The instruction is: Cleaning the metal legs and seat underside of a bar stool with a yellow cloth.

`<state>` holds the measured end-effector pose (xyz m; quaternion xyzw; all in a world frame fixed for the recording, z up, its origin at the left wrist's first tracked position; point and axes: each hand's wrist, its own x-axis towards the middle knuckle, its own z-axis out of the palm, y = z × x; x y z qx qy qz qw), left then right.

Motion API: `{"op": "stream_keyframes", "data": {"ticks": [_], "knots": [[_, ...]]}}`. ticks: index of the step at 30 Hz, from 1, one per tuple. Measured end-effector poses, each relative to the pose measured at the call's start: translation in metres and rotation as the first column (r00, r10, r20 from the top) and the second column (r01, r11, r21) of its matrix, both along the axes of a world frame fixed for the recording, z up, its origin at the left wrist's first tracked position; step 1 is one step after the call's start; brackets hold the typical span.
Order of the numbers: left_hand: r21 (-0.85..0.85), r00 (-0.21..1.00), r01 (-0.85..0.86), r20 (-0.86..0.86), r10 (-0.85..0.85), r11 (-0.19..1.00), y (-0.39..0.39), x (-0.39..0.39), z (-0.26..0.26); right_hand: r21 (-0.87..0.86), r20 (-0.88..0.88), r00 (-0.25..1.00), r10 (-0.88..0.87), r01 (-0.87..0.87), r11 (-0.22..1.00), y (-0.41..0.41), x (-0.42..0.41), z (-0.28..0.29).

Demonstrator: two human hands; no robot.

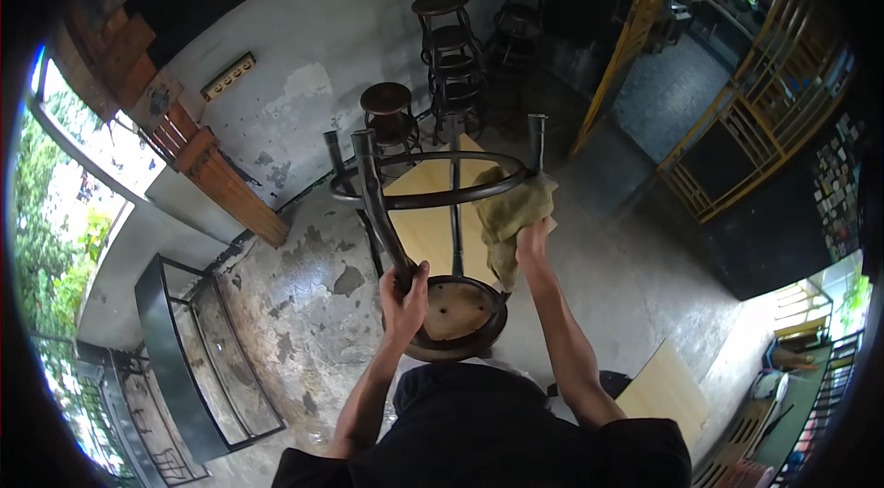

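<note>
An upturned dark stool stands before me, its legs and round ring pointing up and its round seat low, near my body. My left hand is closed around the stool's near left leg, just above the seat. In my right hand is a yellowish-green cloth, wrapped against the right leg near the ring. The cloth hides most of that leg and part of my fingers. Beneath and beyond the stool lies a pale wooden board.
Several dark round stools stand along the wall, some stacked. A black metal-framed bench is at left, an orange wooden post beyond it. Another pale board lies at lower right. A yellow-framed gate stands at right.
</note>
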<state>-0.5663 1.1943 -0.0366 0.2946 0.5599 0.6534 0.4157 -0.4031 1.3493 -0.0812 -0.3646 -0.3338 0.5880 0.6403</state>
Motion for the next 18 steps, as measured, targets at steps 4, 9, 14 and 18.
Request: {"op": "stream_keyframes", "data": {"ticks": [4,9,14,18], "knots": [[-0.035,0.999,0.031,0.041,-0.03,0.999,0.01,0.017,-0.013,0.242,0.346,0.937,0.049,-0.139,0.96,-0.02,0.035,-0.018],[-0.001,0.994,0.08,-0.07,-0.08,0.997,0.045,0.033,-0.019,0.218,0.441,0.895,0.067,-0.18,0.959,-0.071,0.076,-0.128],[-0.051,0.963,0.077,-0.253,-0.088,0.996,0.082,0.04,-0.021,0.269,0.487,0.873,-0.001,-0.149,0.951,0.003,0.073,-0.127],[-0.022,0.977,0.059,-0.206,-0.062,0.998,0.118,0.041,-0.035,-0.054,0.126,0.981,0.148,-0.142,0.988,0.109,0.08,-0.066]]}}
